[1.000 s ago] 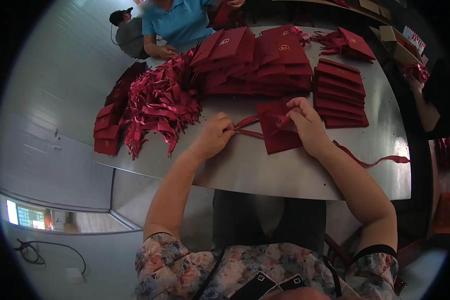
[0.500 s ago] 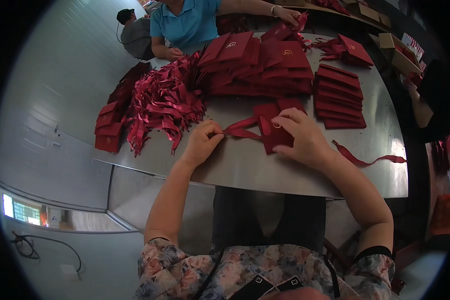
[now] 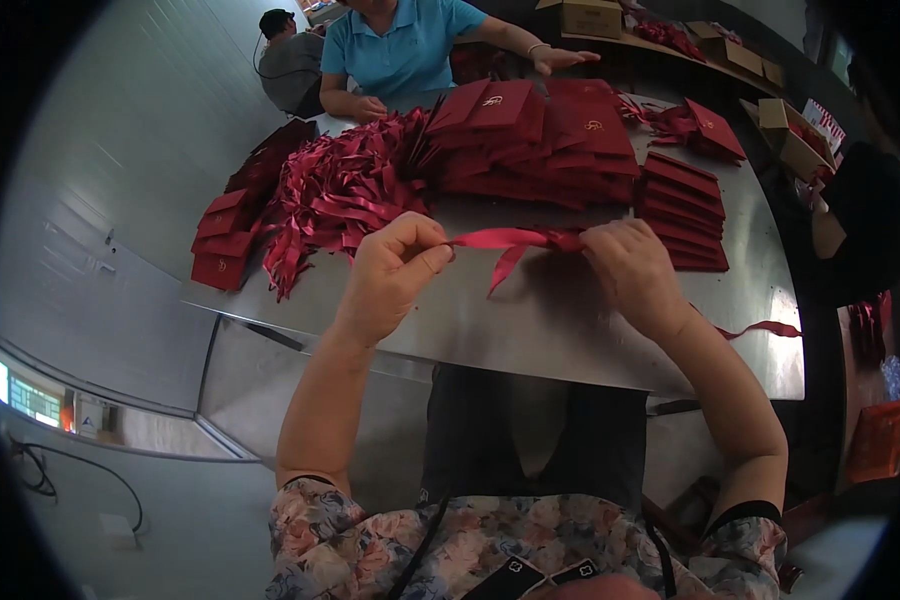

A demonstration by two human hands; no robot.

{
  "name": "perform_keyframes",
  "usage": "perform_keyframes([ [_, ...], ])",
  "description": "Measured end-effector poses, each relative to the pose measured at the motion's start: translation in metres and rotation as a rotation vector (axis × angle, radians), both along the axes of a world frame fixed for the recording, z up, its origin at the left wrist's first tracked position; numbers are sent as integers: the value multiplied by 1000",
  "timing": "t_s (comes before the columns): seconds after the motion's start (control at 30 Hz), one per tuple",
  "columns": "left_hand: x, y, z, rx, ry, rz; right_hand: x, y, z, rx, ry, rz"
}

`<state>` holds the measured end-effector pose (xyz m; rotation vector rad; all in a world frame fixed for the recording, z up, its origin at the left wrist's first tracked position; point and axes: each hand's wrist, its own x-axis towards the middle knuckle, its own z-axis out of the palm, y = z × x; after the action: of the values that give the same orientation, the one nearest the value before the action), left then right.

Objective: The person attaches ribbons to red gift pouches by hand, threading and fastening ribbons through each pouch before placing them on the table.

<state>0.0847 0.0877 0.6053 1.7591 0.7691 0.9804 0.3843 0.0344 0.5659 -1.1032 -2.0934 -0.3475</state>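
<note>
My left hand [image 3: 395, 275] pinches one end of a red satin ribbon [image 3: 485, 238] above the metal table. A loose ribbon tail hangs below it. My right hand [image 3: 635, 275] is closed on the dark red gift pouch [image 3: 566, 240] that the ribbon joins. The pouch is raised and seen almost edge-on, so its face is hidden. The ribbon stretches between both hands. Beyond my left hand lies a heap of loose red ribbons [image 3: 345, 185]. A row of red pouches [image 3: 680, 210] lies just past my right hand.
A large pile of gold-marked red pouches [image 3: 530, 150] stands mid-table [image 3: 470, 335]. More pouches [image 3: 220, 255] lie at the left edge. A single ribbon [image 3: 765, 329] lies at right. A co-worker in a blue shirt [image 3: 395, 50] sits opposite; another person is at right. Cardboard boxes [image 3: 795, 140] stand beyond.
The pouch has been lifted off the table and turned nearly edge-on by my right hand. My left hand has raised the ribbon end. The co-worker's outstretched hand no longer holds red material.
</note>
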Motion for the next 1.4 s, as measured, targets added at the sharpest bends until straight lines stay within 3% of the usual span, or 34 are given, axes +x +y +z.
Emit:
perform_keyframes([
  [0.17,-12,-1,8,18,19,12,-5,5,45,-203,329,-89],
  [0.23,-17,13,-1,-84,140,31,-3,19,51,-581,308,-92],
  [0.27,-18,21,-14,-86,142,32,1,33,39,-584,309,-91],
  [0.33,-16,35,-42,351,393,344,9,60,-3,-554,169,-23],
  [0.47,17,14,-47,519,398,325,-3,40,-21,-454,203,-88],
  [0.57,44,-8,-59,627,460,186,-16,7,-31,-449,76,-180],
  [0.63,52,-8,-76,732,609,135,-21,-9,-43,-391,-187,-283],
  [0.73,46,4,-95,583,701,55,-20,-22,-52,-602,-253,-299],
  [0.87,41,15,-105,611,685,67,-20,-23,-61,-661,-267,-307],
  [1.27,30,25,-102,674,568,-88,-13,-23,-61,-643,-269,-317],
  [1.4,30,15,-96,670,548,-42,-7,-30,-62,-403,-99,-205],
])
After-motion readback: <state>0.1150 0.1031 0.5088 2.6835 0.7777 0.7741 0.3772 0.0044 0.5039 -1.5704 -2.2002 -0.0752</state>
